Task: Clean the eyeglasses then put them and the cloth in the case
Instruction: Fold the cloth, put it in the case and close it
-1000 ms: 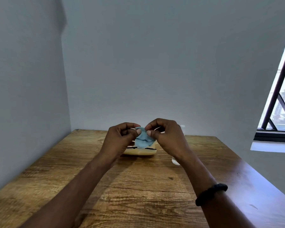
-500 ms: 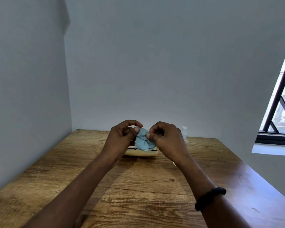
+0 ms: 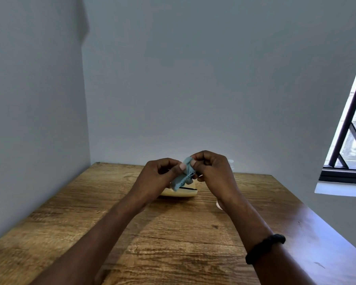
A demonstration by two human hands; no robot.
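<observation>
Eyeglasses: barely visible, prob. inside the blue cloth point(image 3: 182, 175) pinched between both hands above the bench point(image 3: 173, 233). Left hand point(image 3: 159, 177) grip clenched on cloth w/ thumb; right hand point(image 3: 211, 171) grip closed on the other side, cloth and prob. frame. Case point(image 3: 181, 192) sits open just below. Risk: hard rubbing could twist the frame, or the glasses slip out and drop onto case/bench.

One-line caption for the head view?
Both hands pinch a blue cloth above a cream case on a wooden table.
</observation>
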